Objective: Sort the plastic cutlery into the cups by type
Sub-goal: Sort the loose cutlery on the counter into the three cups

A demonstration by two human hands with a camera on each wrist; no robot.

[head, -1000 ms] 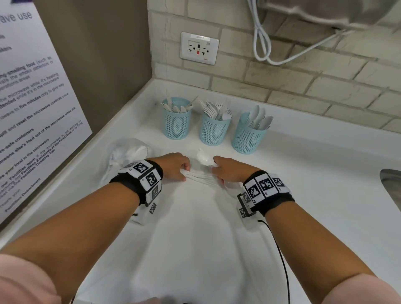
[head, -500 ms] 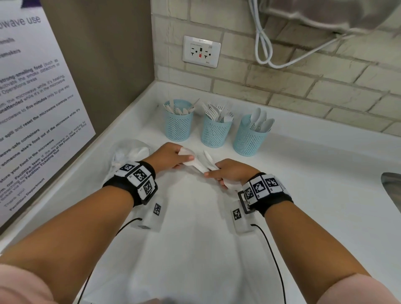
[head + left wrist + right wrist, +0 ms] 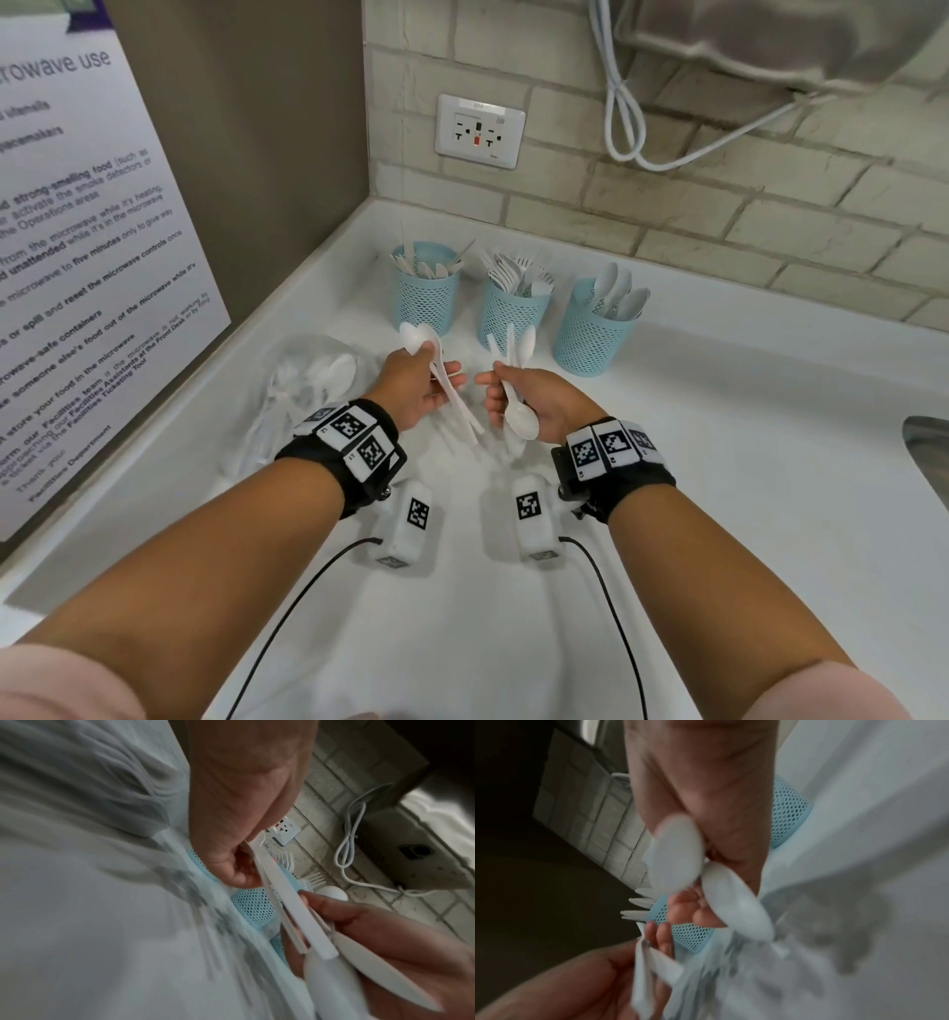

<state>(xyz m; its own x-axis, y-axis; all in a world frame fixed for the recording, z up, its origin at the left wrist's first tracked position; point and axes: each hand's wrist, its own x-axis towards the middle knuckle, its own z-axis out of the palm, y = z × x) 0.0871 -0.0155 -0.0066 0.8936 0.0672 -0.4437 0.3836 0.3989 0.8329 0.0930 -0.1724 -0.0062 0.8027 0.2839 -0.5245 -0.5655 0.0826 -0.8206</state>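
Three light-blue mesh cups stand in a row by the back wall: the left cup (image 3: 425, 295) holds knives, the middle cup (image 3: 513, 316) forks, the right cup (image 3: 590, 336) spoons. My left hand (image 3: 436, 375) grips white spoons (image 3: 418, 336), bowls pointing away and handles (image 3: 290, 912) slanting toward me. My right hand (image 3: 500, 390) grips a small bunch of white cutlery (image 3: 515, 345); one spoon bowl (image 3: 521, 424) in it points back at my wrist. Both hands hover above the white counter (image 3: 719, 462), just in front of the cups. The right wrist view shows blurred spoon bowls (image 3: 675, 852).
A clear plastic bag (image 3: 313, 375) with more white cutlery lies at the left, beside the wall. A metal sink edge (image 3: 929, 452) shows at the far right. On the brick wall are an outlet (image 3: 480, 131) and a looped white cable (image 3: 624, 118).
Both hands have lifted off the counter with cutlery in them and drawn apart. The cutlery they held together is now split between the two hands.
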